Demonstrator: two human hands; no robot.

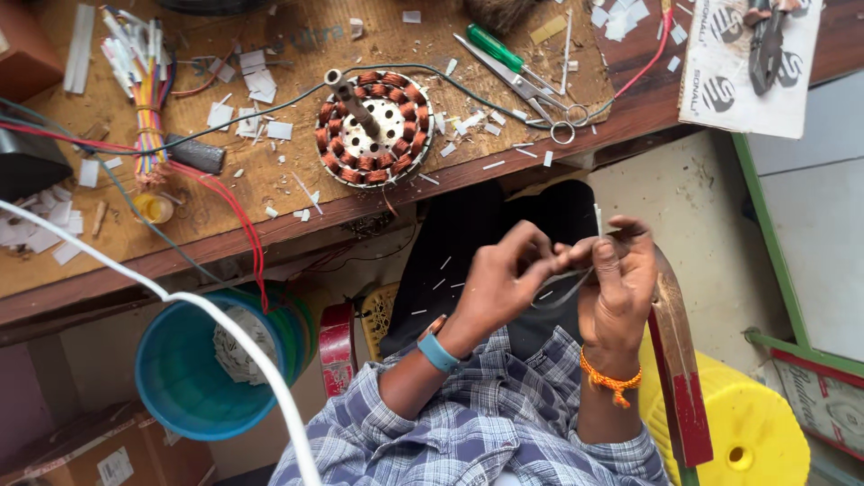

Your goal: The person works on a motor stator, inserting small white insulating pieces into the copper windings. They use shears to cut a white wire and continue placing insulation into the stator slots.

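My left hand (504,279) and my right hand (621,279) meet over my lap, below the bench edge. Both pinch a thin pale strip (598,221), which looks like insulation paper; a short end sticks up above my right fingers and a longer part curves down between the hands. A blue band is on my left wrist and an orange thread on my right. On the wooden workbench (297,207) above lies a round motor stator (373,128) with copper coils and a steel shaft, untouched.
Scissors (526,88) and a green screwdriver (493,48) lie right of the stator among paper scraps. Coloured wires and sleeves (148,90) sit at left. A blue bucket (202,369) stands under the bench, a yellow stool (751,423) at right. A white cable (225,328) crosses the foreground.
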